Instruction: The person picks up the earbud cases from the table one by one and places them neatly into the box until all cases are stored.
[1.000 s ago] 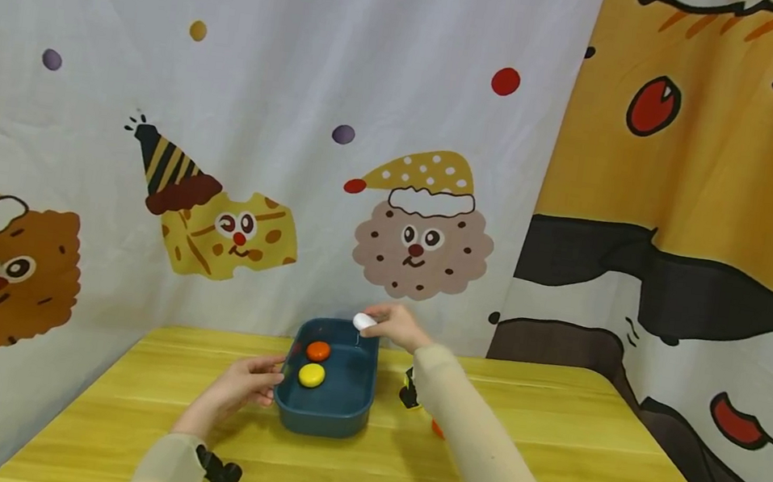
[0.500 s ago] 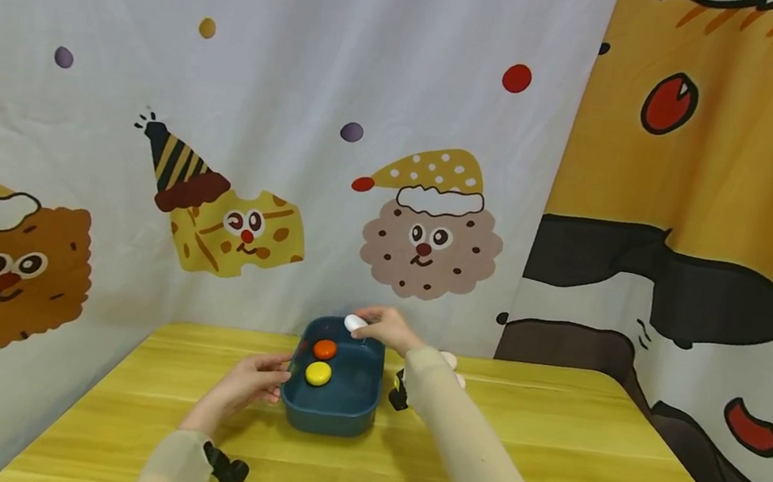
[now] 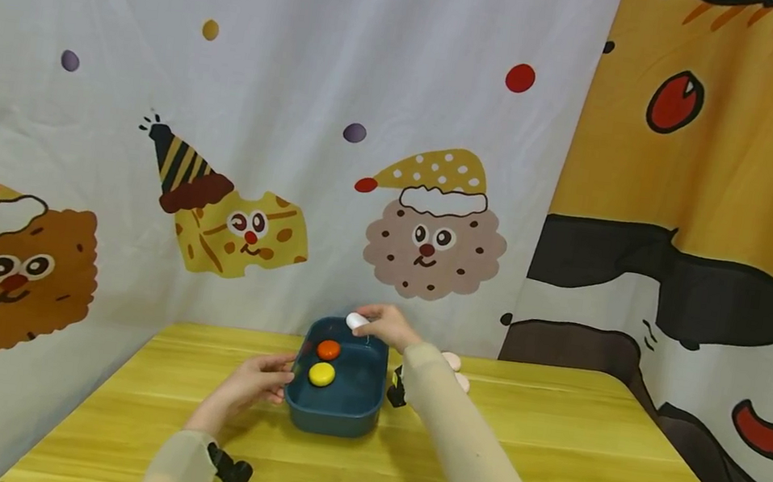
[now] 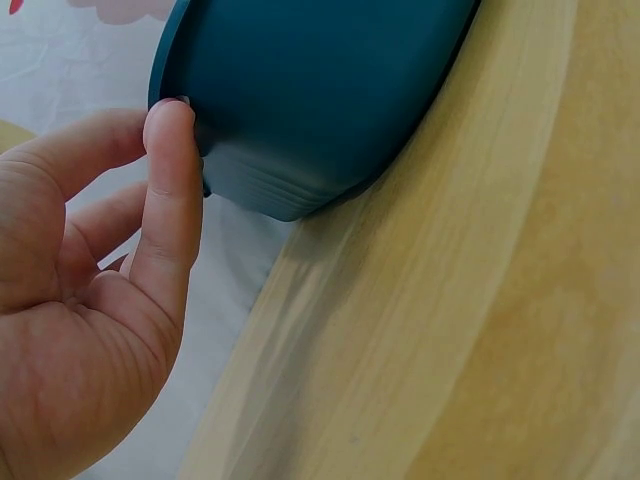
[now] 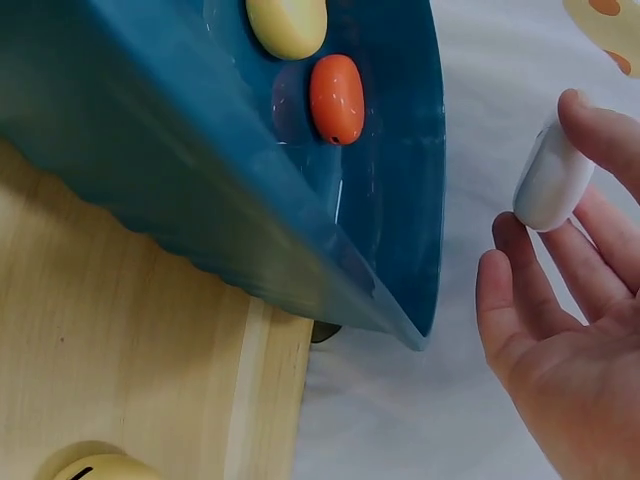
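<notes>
A dark blue plastic bin (image 3: 333, 423) stands near the table's back edge. Inside it lie a red-orange rounded piece (image 3: 328, 350) and a yellow one (image 3: 321, 374), both smooth and pebble-like. My left hand (image 3: 258, 380) holds the bin's left rim, thumb tip and index finger at the lip (image 4: 160, 75) in the left wrist view. My right hand (image 3: 390, 327) pinches a white, smooth, oval piece (image 5: 553, 178) between thumb and fingers. It is held above the bin's far end, apart from the bin.
Two pale rounded pieces (image 3: 462, 381) sit on the table beyond my right sleeve, partly hidden by it. In the right wrist view a yellow piece with a black mark (image 5: 105, 468) lies beside the bin. A printed cloth (image 3: 288, 98) hangs behind the table (image 3: 549, 450).
My right hand has shifted slightly left over the bin, still pinching the white piece. Pale pieces have come into view past the sleeve, and an orange one is now hidden. The left hand stays put.
</notes>
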Demonstrator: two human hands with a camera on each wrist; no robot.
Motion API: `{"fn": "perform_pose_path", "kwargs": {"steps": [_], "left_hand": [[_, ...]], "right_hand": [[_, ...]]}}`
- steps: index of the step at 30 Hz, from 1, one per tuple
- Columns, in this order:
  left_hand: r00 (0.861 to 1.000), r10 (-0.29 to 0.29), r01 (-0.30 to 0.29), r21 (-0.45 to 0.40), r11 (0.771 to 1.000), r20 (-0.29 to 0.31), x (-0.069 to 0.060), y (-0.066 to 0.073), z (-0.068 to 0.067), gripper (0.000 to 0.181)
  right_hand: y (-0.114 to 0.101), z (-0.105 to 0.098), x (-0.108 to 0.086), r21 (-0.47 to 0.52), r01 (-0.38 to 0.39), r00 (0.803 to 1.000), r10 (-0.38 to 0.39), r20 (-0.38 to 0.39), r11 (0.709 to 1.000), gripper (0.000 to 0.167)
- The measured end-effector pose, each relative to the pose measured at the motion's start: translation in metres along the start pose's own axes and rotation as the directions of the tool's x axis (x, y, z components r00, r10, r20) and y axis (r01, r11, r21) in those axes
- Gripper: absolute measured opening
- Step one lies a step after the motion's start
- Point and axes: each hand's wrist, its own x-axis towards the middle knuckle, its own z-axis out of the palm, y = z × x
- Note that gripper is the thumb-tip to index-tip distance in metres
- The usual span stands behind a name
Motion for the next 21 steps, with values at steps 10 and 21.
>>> {"fn": "perform_pose_path", "kwargs": {"steps": [10,21], "left_hand": [[1.000,0.003,-0.003,-0.010,1.000,-0.004,0.0019,-0.0021,0.0001,0.059],[1.000,0.001,-0.001,-0.006,1.000,-0.002,0.0012,-0.0014,0.0005,0.059]], "right_hand": [[0.0016,0.0041,0.0035,-0.041,0.001,1.000,0.000,0.003,0.999,0.043],[0.0043,0.0063,0.0074,-0.042,-0.017,0.999,0.018,0.027,0.999,0.045]]}}
